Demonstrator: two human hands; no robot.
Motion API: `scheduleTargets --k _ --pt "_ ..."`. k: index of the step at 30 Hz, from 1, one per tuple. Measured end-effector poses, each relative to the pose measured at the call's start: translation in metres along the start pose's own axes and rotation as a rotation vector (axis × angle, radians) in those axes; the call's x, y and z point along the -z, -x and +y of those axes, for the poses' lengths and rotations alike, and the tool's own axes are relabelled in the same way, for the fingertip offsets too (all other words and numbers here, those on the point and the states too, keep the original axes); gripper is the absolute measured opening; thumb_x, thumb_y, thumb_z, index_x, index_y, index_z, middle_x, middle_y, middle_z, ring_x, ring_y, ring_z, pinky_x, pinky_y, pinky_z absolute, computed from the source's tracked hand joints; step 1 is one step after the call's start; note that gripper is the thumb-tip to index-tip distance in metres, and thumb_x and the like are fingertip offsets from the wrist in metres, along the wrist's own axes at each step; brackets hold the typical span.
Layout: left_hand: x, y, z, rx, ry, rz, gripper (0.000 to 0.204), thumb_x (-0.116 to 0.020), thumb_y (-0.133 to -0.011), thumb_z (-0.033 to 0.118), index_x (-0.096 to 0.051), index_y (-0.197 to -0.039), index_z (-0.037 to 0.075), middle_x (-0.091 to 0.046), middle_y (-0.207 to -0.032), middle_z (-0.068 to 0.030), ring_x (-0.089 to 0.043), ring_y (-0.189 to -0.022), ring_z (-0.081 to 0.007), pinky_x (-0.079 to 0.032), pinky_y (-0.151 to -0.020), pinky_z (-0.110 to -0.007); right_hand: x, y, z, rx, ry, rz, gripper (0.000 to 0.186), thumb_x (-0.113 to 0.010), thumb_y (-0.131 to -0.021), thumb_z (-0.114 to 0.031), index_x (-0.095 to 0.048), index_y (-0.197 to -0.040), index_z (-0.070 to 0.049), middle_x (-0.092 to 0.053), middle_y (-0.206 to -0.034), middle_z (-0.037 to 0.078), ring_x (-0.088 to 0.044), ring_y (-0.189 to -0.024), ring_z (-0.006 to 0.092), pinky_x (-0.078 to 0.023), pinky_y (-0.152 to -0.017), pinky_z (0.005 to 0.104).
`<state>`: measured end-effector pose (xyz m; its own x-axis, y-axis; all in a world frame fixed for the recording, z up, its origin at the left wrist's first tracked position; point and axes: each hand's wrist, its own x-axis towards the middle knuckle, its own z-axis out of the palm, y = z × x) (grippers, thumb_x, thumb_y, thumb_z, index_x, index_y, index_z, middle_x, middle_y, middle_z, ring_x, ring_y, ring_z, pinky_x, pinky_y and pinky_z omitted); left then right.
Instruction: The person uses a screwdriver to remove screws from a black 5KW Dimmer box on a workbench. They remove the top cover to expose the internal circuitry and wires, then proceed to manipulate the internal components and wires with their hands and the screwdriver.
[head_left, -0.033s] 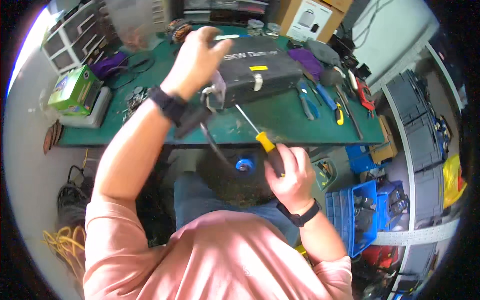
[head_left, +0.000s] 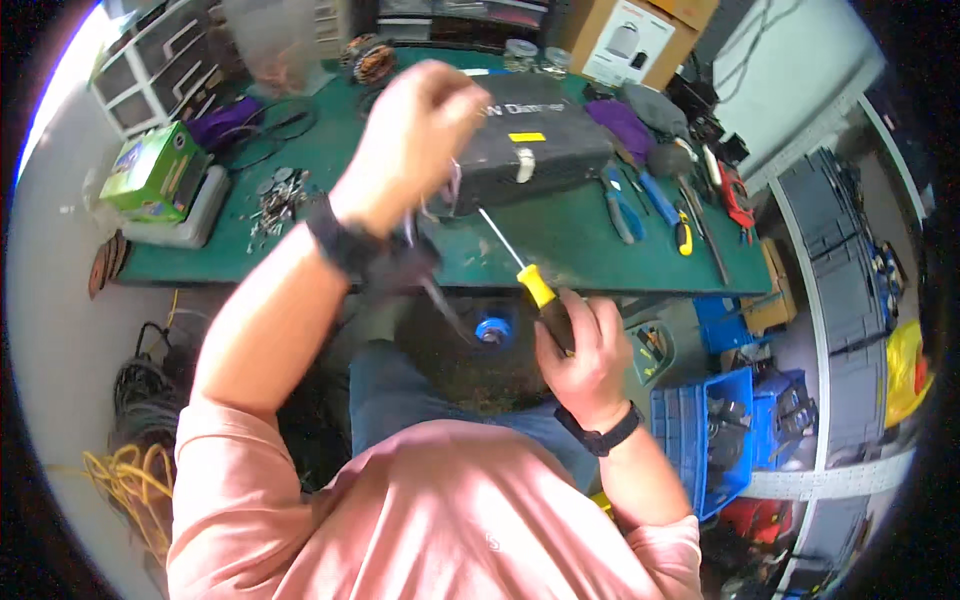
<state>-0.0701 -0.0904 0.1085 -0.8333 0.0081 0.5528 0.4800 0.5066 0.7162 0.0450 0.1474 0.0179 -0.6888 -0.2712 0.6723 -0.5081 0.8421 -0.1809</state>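
Observation:
A black case (head_left: 560, 150) with pale printing, a yellow label and a pale latch rests on the green workbench (head_left: 500, 260). My left hand (head_left: 410, 145) is over its left end, blurred, with bent fingers; whether it holds anything is unclear. A dark object (head_left: 405, 265) and a hanging black cable (head_left: 440, 305) are below that wrist, partly smeared. My right hand (head_left: 585, 345) grips a yellow-and-black screwdriver (head_left: 536, 285) at the bench's front edge, its shaft angled up toward the front of the case.
Pliers (head_left: 620, 210), other hand tools and purple cloth (head_left: 615, 120) lie right of the case. Small metal parts (head_left: 280, 205) and a green box (head_left: 150, 170) are at left. Cardboard boxes (head_left: 630, 45) stand behind; blue crates (head_left: 730, 440) are below right.
My left hand has shifted right and slightly down over the case and looks more blurred. My right hand still holds the screwdriver in nearly the same place; the whole view has shifted slightly.

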Motion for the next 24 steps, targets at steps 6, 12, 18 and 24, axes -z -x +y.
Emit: scheduleTargets --k 6,12,18,24 --pt "-0.053 0.133 0.04 0.478 0.639 -0.343 0.035 -0.058 -0.092 0.035 -0.062 -0.089 0.0 -0.057 -0.069 -0.0005 -0.051 -0.061 -0.0079 -0.044 -0.054 -0.024 -0.003 0.005 -0.002 0.0 -0.183 -0.069 0.051 -0.067 -0.078 -0.014 -0.047 -0.123 0.002 -0.054 -0.1 0.021 -0.055 -0.087 0.0373 -0.047 -0.074 0.0433" --pt "-0.074 0.142 0.032 0.834 0.857 -0.439 0.046 -0.056 -0.092 0.042 -0.053 -0.104 -0.002 -0.058 -0.082 -0.0052 -0.058 -0.071 -0.0113 -0.052 -0.055 -0.026 -0.001 0.005 -0.001 0.004 -0.271 -0.053 0.048 -0.06 -0.081 -0.009 -0.045 -0.124 0.004 -0.054 -0.1 0.022 -0.055 -0.088 0.0376 -0.047 -0.075 0.0435" --pt "-0.089 0.149 0.028 0.969 1.097 -0.443 0.045 -0.06 -0.09 0.043 -0.054 -0.102 0.0 -0.059 -0.083 -0.0034 -0.06 -0.074 -0.0114 -0.053 -0.058 -0.026 -0.002 0.006 -0.003 0.093 -0.201 -0.047 0.048 -0.059 -0.08 -0.009 -0.045 -0.124 0.004 -0.054 -0.103 0.022 -0.055 -0.09 0.0368 -0.047 -0.078 0.0435" --pt "-0.099 0.147 0.025 0.943 1.041 -0.335 0.029 -0.061 -0.091 0.031 -0.057 -0.097 0.003 -0.061 -0.082 -0.0021 -0.057 -0.069 -0.0089 -0.049 -0.059 -0.025 -0.003 0.008 -0.005 0.055 -0.248 -0.054 0.05 -0.061 -0.079 -0.012 -0.045 -0.124 0.002 -0.052 -0.102 0.019 -0.054 -0.089 0.0336 -0.046 -0.08 0.0402"
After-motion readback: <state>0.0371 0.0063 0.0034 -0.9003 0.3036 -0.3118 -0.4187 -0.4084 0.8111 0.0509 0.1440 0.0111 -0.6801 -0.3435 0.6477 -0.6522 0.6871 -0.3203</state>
